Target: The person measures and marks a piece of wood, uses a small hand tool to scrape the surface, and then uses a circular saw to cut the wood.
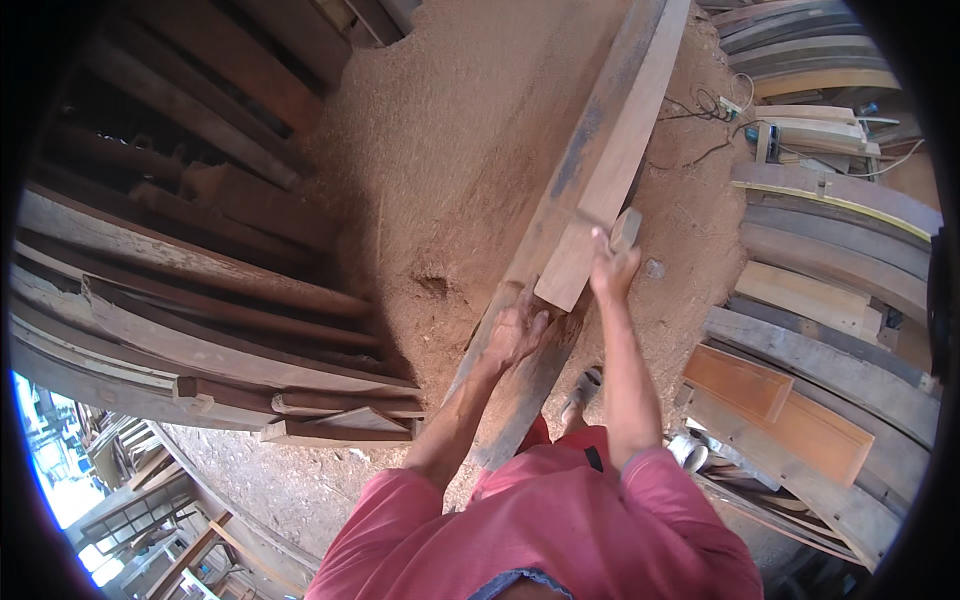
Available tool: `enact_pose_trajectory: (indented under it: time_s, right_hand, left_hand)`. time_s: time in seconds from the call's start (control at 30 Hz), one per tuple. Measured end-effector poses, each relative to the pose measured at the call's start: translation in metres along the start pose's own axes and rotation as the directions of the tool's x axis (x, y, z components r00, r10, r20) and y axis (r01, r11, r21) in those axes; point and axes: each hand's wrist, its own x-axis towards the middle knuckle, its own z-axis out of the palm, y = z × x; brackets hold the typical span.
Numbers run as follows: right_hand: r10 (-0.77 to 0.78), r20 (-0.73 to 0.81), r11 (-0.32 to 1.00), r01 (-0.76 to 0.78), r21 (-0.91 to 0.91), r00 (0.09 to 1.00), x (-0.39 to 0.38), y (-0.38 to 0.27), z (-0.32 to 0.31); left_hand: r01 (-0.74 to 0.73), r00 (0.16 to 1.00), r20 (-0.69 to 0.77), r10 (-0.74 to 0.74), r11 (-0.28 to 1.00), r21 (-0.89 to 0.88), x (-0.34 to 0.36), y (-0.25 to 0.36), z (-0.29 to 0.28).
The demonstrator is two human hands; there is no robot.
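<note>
A long pale board (632,150) lies along a darker weathered beam (572,175), slanting away from me to the far right. My left hand (515,333) rests on the beam at the board's near end, thumb and fingers apart. On the board's right edge, my right hand (613,270) is closed around a small wooden block (626,230), with one finger lying on the board's face. A thin dark line crosses the board beside that block; whether it is a blade or a mark I cannot make out.
Stacked dark planks (230,265) fill the left side. More timber (830,255) and two orange-brown panels (815,430) lie at the right. A cable (705,105) trails over the sawdust-covered ground (440,130). My sandalled foot (580,390) stands by the beam.
</note>
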Motion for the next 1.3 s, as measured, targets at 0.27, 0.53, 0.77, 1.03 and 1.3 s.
enact_pose_trajectory:
  time_s: [0.27,0.53,0.77,1.03,1.3]
  right_hand:
    - [-0.083,0.126,0.996,0.088,-0.029,0.989,-0.048,0.036,-0.013]
    - [-0.062,0.100,0.997,0.057,0.046,0.993,-0.075,0.007,-0.020]
    - [-0.088,-0.027,0.996,0.088,-0.005,0.996,0.045,0.044,0.005]
    - [0.127,0.042,0.991,-0.129,0.048,0.991,0.081,-0.010,-0.009]
    - [-0.161,-0.049,0.981,0.154,-0.119,0.986,0.058,0.036,0.005]
  left_hand:
    - [-0.163,0.981,-0.094,0.168,0.985,0.060,0.012,0.007,-0.007]
    - [-0.151,0.988,-0.021,0.150,0.983,-0.105,0.012,-0.003,-0.010]
    - [0.027,0.999,0.024,-0.024,0.993,-0.113,0.024,0.011,-0.010]
    - [0.080,0.993,0.085,-0.086,0.995,0.065,0.049,0.050,-0.037]
    - [0.253,0.916,-0.368,-0.158,0.940,0.227,0.087,0.087,0.026]
